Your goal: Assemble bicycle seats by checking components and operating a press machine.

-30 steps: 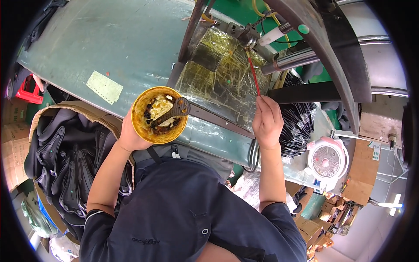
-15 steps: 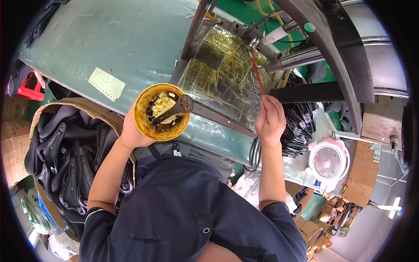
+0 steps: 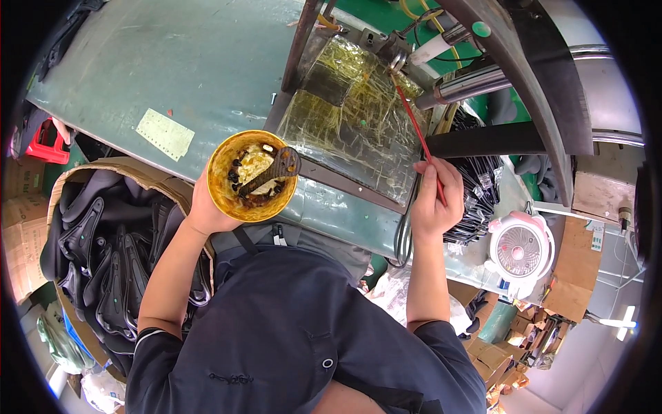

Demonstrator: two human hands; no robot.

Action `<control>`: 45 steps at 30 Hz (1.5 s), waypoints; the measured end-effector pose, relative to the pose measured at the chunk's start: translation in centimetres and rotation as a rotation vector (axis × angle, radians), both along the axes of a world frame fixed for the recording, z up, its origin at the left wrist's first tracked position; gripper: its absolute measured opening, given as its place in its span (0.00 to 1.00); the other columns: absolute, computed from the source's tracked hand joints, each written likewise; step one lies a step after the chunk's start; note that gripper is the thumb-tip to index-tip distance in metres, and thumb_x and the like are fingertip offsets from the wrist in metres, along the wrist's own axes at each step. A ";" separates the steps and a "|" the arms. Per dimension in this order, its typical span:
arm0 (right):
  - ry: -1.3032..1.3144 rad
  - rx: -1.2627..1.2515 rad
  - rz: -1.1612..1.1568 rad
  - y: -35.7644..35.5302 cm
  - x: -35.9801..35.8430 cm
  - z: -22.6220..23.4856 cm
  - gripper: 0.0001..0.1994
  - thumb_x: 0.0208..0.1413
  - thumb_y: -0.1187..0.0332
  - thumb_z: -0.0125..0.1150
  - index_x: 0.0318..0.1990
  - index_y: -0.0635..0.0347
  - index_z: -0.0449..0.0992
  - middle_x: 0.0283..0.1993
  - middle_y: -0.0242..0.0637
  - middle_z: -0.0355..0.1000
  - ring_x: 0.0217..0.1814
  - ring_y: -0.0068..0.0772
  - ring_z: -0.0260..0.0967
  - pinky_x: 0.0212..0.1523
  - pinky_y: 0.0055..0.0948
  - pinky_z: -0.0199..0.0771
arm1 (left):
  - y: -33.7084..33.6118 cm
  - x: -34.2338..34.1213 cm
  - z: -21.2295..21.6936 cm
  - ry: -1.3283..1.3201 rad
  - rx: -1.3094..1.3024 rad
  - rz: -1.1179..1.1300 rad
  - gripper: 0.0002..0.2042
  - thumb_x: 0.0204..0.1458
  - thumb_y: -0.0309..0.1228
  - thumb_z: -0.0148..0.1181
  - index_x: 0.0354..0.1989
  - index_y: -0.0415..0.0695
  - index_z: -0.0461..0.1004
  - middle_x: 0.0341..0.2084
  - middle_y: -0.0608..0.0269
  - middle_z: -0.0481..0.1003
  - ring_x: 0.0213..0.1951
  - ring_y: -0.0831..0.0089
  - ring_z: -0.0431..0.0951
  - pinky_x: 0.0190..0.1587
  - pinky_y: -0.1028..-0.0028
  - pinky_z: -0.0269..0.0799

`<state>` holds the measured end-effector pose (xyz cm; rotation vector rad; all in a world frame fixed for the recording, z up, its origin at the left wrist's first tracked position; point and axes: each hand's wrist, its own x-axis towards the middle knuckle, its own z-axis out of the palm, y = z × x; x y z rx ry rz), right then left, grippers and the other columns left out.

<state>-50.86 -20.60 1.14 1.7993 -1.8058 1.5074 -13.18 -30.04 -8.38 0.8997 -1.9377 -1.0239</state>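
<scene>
My left hand (image 3: 205, 212) is wrapped round a round yellow tub (image 3: 219, 194), tilted so its inside shows. Light paste, brown smears and small black bits lie in it. Across its rim rests a dark, flat strip with holes (image 3: 282, 164). A thin red-handled brush (image 3: 416, 126) is pinched in my right hand (image 3: 439, 196), the handle's end sticking out below the fingers. Its small tip touches or nearly touches a little metal roller (image 3: 397, 62) on the machine; I cannot tell which. Below the brush lies a dark plate covered in yellowed, wrinkled film (image 3: 345, 131).
Steel bars and a curved dark frame (image 3: 545, 90) rise at the right. Bundled black cords (image 3: 476, 179) and a pink-white fan (image 3: 517, 252) stand beside my right arm. A carton of black saddle-shaped parts (image 3: 121, 255) is at my left. A pale card (image 3: 165, 133) lies on the green table (image 3: 186, 62).
My right hand has moved slightly right and down along the brush, and the handle's end now shows past the fingers. The tip stays by the roller. My left hand and the tub shift slightly left.
</scene>
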 end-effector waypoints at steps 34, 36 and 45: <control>-0.540 0.136 0.029 -3.4 -1.3 -3.8 0.09 0.72 0.80 0.58 0.52 0.78 0.79 0.49 0.47 0.80 0.42 0.34 0.83 0.47 0.35 0.90 | 0.0 1.0 -1.5 -0.213 -0.198 0.043 0.53 0.37 0.42 0.86 0.72 0.37 0.62 0.66 0.45 0.72 0.66 0.48 0.75 0.67 0.57 0.72; -0.529 0.139 0.028 -3.6 -1.4 -3.9 0.09 0.71 0.80 0.58 0.52 0.78 0.79 0.49 0.47 0.80 0.42 0.34 0.83 0.47 0.34 0.90 | 0.0 0.9 -1.3 -0.233 -0.170 0.039 0.54 0.37 0.42 0.86 0.73 0.37 0.61 0.66 0.46 0.72 0.65 0.48 0.76 0.66 0.57 0.73; -0.503 0.129 0.015 -3.4 -1.5 -3.4 0.09 0.72 0.79 0.58 0.53 0.78 0.79 0.48 0.48 0.80 0.42 0.35 0.84 0.47 0.34 0.90 | -0.1 0.9 -0.8 -0.192 -0.245 0.036 0.54 0.38 0.41 0.86 0.73 0.35 0.59 0.65 0.45 0.73 0.63 0.49 0.78 0.65 0.58 0.75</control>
